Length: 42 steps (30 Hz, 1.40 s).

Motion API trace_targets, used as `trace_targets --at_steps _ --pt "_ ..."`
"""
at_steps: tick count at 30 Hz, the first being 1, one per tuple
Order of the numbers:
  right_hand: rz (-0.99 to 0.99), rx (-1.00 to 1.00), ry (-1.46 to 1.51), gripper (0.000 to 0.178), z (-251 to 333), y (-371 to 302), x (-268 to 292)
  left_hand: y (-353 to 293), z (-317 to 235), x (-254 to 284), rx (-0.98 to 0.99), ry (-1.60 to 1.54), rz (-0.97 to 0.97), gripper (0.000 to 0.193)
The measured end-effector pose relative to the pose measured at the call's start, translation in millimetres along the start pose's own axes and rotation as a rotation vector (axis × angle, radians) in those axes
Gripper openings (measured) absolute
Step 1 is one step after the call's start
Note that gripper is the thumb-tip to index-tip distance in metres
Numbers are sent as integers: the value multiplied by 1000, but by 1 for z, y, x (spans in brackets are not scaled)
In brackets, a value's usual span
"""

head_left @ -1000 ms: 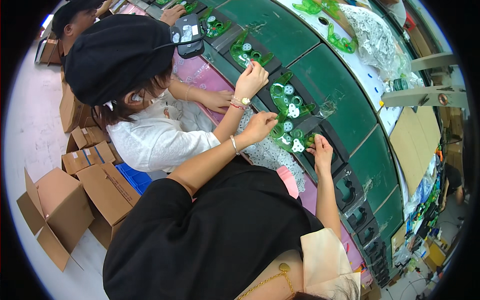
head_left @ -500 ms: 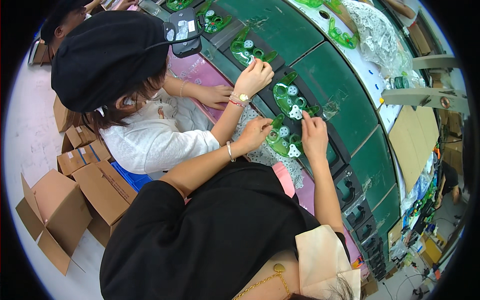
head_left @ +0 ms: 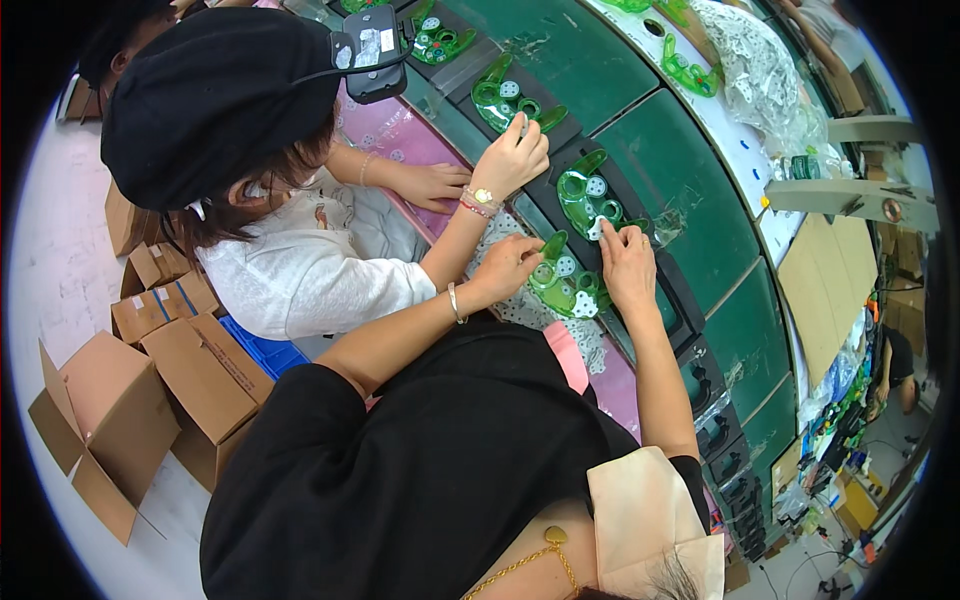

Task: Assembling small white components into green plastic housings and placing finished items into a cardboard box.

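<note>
My left hand (head_left: 508,268) pinches the upper left end of a translucent green game controller shell (head_left: 549,289) held over the table's near edge. White round pads and a white three-lobed rubber pad (head_left: 583,304) sit in that shell. My right hand (head_left: 629,266) is closed, its bent fingertips at another white rubber pad (head_left: 597,228) on a second green controller shell (head_left: 573,206), which lies in a black fixture (head_left: 640,195). Those fingertips partly cover the pad. A co-worker's hand (head_left: 515,155) touches a third green shell (head_left: 490,100) farther up the row.
A co-worker in a black cap (head_left: 215,110) sits close on my left. Black fixtures (head_left: 712,435) continue along the green table (head_left: 690,190). A clear plastic bag (head_left: 745,75) lies beyond. Cardboard boxes (head_left: 120,400) stand on the floor at the left.
The shells in the fixtures have shifted slightly right and down in the picture. The shell in my left hand has moved slightly left. My right fingertips stay at the white pad.
</note>
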State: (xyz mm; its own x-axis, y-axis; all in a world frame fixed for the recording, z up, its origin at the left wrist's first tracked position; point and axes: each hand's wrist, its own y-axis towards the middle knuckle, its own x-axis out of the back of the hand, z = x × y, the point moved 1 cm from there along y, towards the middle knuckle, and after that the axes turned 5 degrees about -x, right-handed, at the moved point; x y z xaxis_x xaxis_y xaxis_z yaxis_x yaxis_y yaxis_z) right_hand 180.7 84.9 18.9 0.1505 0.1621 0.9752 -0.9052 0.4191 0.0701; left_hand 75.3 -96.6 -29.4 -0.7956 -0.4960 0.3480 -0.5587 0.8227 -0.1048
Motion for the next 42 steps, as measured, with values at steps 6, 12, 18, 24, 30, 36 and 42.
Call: trace_targets --at_steps 6,12,18,24,30,36,42 --pt "-217 -258 330 21 -18 -26 19 8 -13 3 -6 -13 -2 21" --pt "-59 -648 842 29 -41 -57 14 45 -37 8 -79 4 -1 20" --pt "-65 -727 1142 23 -50 -41 4 98 -39 1 -96 38 -25 24" --pt "-172 -786 1087 23 -59 -32 -11 132 -29 -10 -105 47 0 24" --pt "-229 -780 1135 24 -56 -34 -13 137 -33 -10 -117 113 11 22" --pt "-226 -806 1187 25 -64 -40 -14 139 -42 -13 -134 123 41 23" --pt "-232 -802 1211 27 -67 -48 -13 135 -40 -23 -141 109 32 23"
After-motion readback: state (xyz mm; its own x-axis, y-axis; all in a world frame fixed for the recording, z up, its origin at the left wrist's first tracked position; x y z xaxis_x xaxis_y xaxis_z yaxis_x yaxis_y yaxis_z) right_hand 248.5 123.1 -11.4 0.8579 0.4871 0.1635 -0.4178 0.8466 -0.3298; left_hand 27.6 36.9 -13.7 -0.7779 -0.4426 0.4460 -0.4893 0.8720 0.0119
